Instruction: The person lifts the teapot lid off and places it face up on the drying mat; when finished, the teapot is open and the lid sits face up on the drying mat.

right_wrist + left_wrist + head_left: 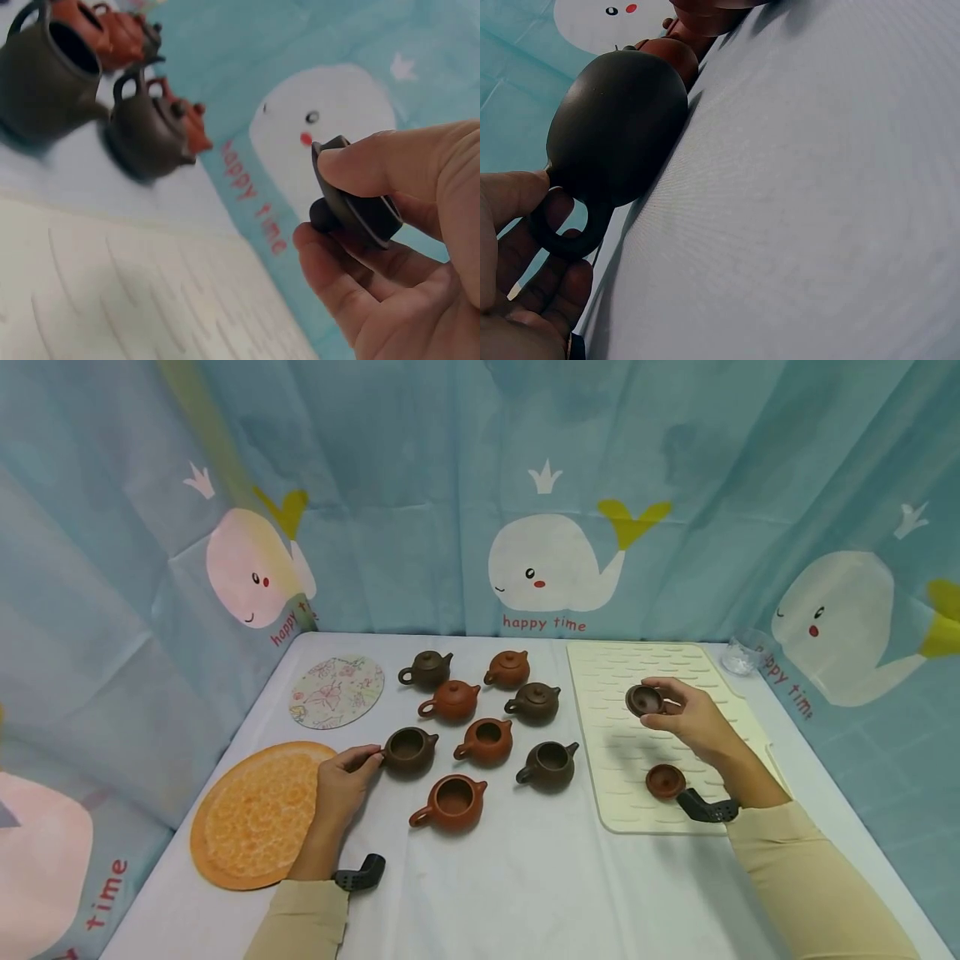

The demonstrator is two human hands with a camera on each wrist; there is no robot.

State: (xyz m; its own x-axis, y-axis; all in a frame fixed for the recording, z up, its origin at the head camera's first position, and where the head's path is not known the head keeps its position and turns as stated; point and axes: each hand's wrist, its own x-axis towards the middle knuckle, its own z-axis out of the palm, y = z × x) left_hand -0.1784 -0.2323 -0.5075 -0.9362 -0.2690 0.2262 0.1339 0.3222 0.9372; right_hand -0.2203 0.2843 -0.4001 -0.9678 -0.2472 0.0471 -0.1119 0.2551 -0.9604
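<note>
My left hand (343,785) pinches the ring handle of a dark lidless teapot (408,752), which stands on the white table; in the left wrist view the thumb and fingers are round that handle (572,238). Over the cream mat my right hand (693,718) holds a small dark lid (645,701) by its edge, its hollow underside facing up in the head view. The right wrist view shows the same lid (358,202) tilted between thumb and fingers, its round knob beside them. A reddish lid (665,782) lies on the mat, knob hidden.
Lidded teapots (454,702) stand at the middle back. Nearer are lidless ones, two reddish (454,804) and one dark (551,767). The cream mat (622,802) covers the right side, a clear glass (741,657) behind it. Left are a floral mat (337,692) and an orange round mat (255,818).
</note>
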